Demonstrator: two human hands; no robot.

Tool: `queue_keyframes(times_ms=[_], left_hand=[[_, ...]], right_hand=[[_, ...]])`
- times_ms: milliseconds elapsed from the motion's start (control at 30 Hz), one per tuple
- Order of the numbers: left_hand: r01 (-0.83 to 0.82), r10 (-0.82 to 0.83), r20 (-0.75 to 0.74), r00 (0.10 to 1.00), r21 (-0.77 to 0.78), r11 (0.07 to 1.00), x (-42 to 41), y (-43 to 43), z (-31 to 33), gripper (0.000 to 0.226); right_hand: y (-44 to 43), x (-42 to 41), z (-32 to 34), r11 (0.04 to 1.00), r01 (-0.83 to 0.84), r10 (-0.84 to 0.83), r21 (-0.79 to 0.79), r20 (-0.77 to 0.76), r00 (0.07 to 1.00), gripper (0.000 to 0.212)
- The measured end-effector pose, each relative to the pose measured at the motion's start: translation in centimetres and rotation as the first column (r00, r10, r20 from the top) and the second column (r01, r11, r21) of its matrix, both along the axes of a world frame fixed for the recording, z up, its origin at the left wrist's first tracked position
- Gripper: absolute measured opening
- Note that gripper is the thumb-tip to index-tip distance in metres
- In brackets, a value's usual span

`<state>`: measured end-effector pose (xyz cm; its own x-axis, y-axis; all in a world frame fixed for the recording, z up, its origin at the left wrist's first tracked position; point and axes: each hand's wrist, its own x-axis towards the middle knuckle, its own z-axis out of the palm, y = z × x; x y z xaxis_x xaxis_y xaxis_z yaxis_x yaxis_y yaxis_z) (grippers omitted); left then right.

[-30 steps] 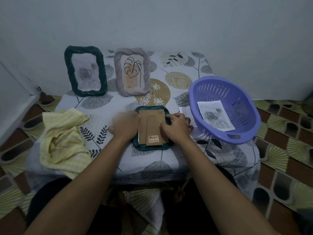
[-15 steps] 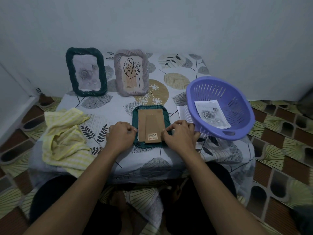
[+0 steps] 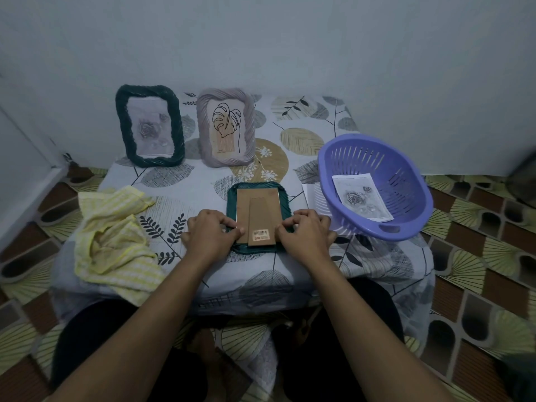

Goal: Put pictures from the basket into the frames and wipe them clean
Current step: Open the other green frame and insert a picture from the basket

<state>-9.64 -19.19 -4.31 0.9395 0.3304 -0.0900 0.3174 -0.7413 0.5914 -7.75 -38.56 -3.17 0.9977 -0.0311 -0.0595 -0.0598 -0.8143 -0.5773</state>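
Observation:
A dark green frame (image 3: 258,188) lies face down at the table's middle, its brown cardboard back (image 3: 258,213) and stand facing up. My left hand (image 3: 210,233) grips its lower left edge, fingers curled onto the back. On the lower right edge my right hand (image 3: 304,235) pinches the same way. A purple basket (image 3: 406,169) at the right holds a rose picture (image 3: 361,198). Two filled frames stand at the back: a dark green one (image 3: 149,129) and a grey one (image 3: 226,129). A yellow cloth (image 3: 113,242) lies crumpled at the left.
A sheet of white paper (image 3: 311,195) pokes out from under the basket's left side. The low table (image 3: 304,117) has a leaf-patterned cover and stands against a pale wall. Patterned floor tiles (image 3: 478,256) surround it, and my legs are under the near edge.
Both hands have slid from the frame's middle sides down to its lower corners. The frame and everything else on the table stay put.

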Motion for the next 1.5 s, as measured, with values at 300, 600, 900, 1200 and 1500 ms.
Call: queue_keyframes(times_ms=[300, 600, 900, 1200, 1500], left_hand=[[0.068, -0.068, -0.001, 0.998, 0.021, 0.997, 0.7, 1.0, -0.1, 0.018], [0.097, -0.097, -0.005, 0.995, 0.005, 0.995, 1.0, 1.5, 0.1, 0.018], [0.213, -0.225, 0.066, 0.972, 0.153, 0.965, 0.8, 2.0, 0.1, 0.019], [0.180, -0.163, 0.138, 0.977, -0.118, 0.977, 5.0, 3.1, 0.5, 0.019], [0.102, -0.109, 0.203, 0.973, 0.043, 0.994, 8.8, 2.5, -1.8, 0.032]], right_hand=[[0.2, 0.9, -0.4, 0.995, -0.055, 0.057, -0.078, 0.019, 0.998, 0.045], [1.6, 2.9, -1.3, 0.933, -0.349, 0.355, -0.090, 0.063, 0.933, 0.055], [1.9, 3.3, -2.3, 0.857, -0.401, 0.418, -0.323, -0.019, 0.908, 0.063], [2.1, 3.4, -2.3, 0.872, -0.377, 0.397, -0.311, 0.001, 0.918, 0.063], [2.1, 3.6, -2.3, 0.874, -0.383, 0.401, -0.301, -0.003, 0.916, 0.062]])
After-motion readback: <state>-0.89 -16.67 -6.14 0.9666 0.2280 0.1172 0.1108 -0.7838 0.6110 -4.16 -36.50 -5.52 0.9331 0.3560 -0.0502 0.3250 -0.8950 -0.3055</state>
